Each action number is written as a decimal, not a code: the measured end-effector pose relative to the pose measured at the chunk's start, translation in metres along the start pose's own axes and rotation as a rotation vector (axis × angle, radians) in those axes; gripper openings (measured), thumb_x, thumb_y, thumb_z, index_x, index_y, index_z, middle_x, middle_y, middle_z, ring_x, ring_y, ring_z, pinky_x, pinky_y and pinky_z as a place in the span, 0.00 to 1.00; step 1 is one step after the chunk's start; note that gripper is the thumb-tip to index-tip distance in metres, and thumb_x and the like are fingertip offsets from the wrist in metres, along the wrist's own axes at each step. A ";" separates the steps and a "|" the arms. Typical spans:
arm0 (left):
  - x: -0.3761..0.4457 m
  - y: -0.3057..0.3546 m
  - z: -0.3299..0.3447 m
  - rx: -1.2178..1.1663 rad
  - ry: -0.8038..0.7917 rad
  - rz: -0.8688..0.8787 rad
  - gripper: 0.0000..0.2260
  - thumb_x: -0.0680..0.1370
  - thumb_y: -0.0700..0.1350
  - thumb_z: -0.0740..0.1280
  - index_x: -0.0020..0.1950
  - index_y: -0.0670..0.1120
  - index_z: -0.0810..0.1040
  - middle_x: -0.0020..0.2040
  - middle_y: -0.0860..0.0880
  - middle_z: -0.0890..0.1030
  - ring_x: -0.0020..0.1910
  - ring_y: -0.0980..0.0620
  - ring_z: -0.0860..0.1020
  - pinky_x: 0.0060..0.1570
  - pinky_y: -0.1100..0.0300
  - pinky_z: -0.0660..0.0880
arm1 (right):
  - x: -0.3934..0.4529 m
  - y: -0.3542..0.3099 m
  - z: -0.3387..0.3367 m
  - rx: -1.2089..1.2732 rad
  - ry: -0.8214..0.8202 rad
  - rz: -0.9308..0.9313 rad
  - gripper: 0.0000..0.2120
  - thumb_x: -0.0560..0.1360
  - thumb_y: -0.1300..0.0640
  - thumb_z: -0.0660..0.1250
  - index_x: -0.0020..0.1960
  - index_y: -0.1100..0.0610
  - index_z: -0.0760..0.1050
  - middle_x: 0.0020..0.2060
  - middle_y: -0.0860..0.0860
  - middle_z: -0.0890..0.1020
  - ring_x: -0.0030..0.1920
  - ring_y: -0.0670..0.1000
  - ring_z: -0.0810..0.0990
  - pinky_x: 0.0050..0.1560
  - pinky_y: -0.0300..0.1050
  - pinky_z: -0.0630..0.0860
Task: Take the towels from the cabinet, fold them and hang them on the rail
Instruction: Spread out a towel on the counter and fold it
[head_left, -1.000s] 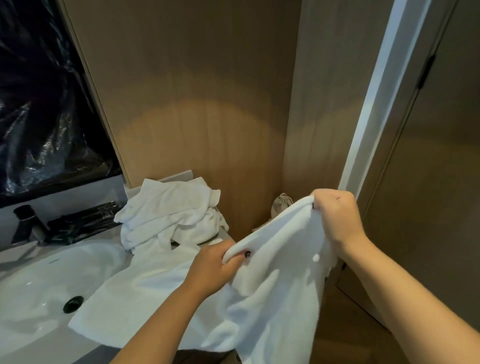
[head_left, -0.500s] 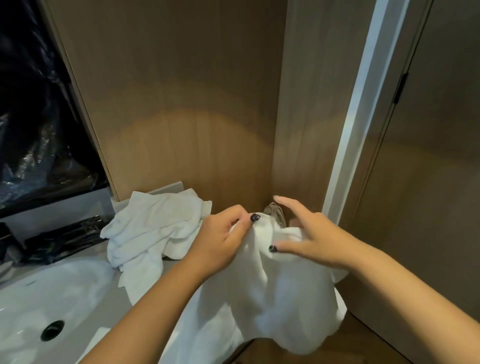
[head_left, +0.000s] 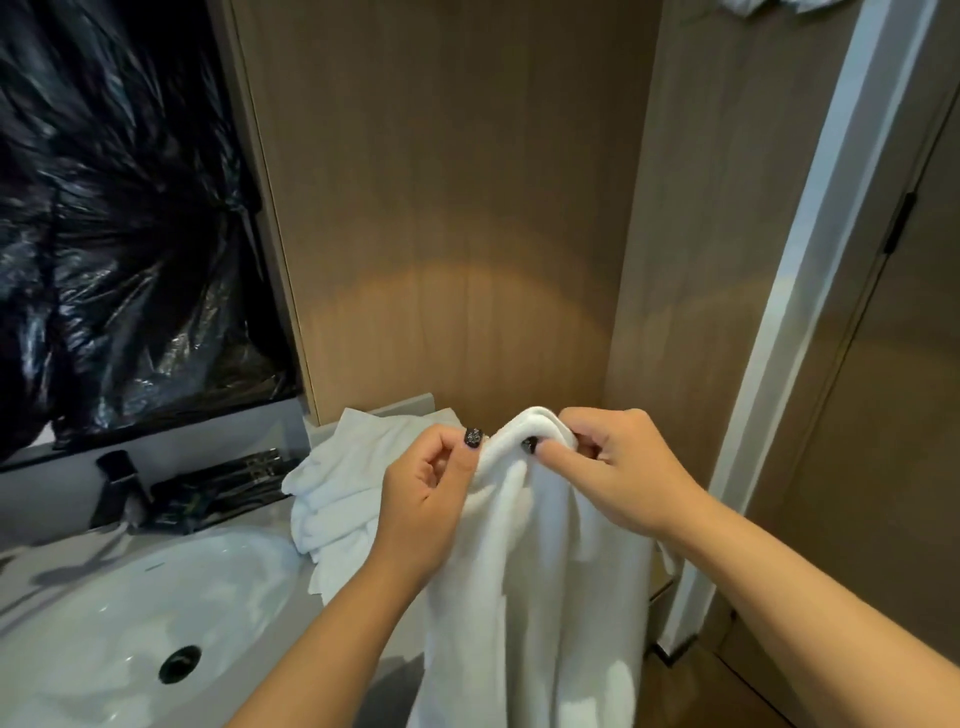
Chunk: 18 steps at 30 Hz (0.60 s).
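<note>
While we hold the towel up at 6 o'clock, its bunched top sits between both hands | left hand fingers curled, pinching the top edge | right hand fingers curled, gripping the same fold | pile on the table at 9 o'clock, beside the sink.

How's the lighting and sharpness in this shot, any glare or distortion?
Head view: a warm arc of light falls on the wood wall; bright glare on the sink and black plastic; wide-angle bending at the door frame; hands and towel fairly sharp.
</note>
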<state>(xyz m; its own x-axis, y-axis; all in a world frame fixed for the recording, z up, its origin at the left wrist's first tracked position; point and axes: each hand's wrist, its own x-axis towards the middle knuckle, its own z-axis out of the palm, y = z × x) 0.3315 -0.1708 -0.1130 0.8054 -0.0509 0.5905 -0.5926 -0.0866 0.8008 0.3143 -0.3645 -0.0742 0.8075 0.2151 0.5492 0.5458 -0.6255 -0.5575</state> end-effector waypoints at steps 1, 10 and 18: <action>-0.004 -0.004 -0.001 0.005 0.003 -0.033 0.12 0.76 0.56 0.65 0.36 0.53 0.74 0.30 0.57 0.72 0.31 0.59 0.69 0.31 0.69 0.65 | 0.002 0.002 -0.004 0.010 0.051 0.020 0.20 0.75 0.49 0.67 0.31 0.59 0.68 0.26 0.50 0.66 0.29 0.45 0.63 0.31 0.41 0.59; -0.006 -0.012 -0.006 0.040 -0.092 -0.130 0.08 0.73 0.55 0.65 0.39 0.53 0.79 0.37 0.60 0.80 0.39 0.61 0.78 0.39 0.72 0.72 | 0.005 0.020 -0.035 -0.088 -0.076 0.394 0.16 0.70 0.44 0.74 0.43 0.56 0.75 0.26 0.45 0.73 0.27 0.43 0.69 0.32 0.42 0.68; 0.008 0.013 0.008 0.108 -0.235 0.105 0.04 0.76 0.49 0.66 0.42 0.57 0.78 0.41 0.59 0.81 0.44 0.56 0.80 0.41 0.72 0.73 | -0.006 0.002 0.009 0.033 -0.485 0.230 0.32 0.68 0.43 0.77 0.66 0.29 0.63 0.39 0.46 0.82 0.37 0.48 0.77 0.38 0.41 0.74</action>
<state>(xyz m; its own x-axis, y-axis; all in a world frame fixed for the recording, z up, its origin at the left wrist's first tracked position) 0.3302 -0.1799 -0.0992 0.7274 -0.2931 0.6204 -0.6786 -0.1734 0.7137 0.3130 -0.3604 -0.0842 0.9133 0.4023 0.0644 0.3433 -0.6749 -0.6531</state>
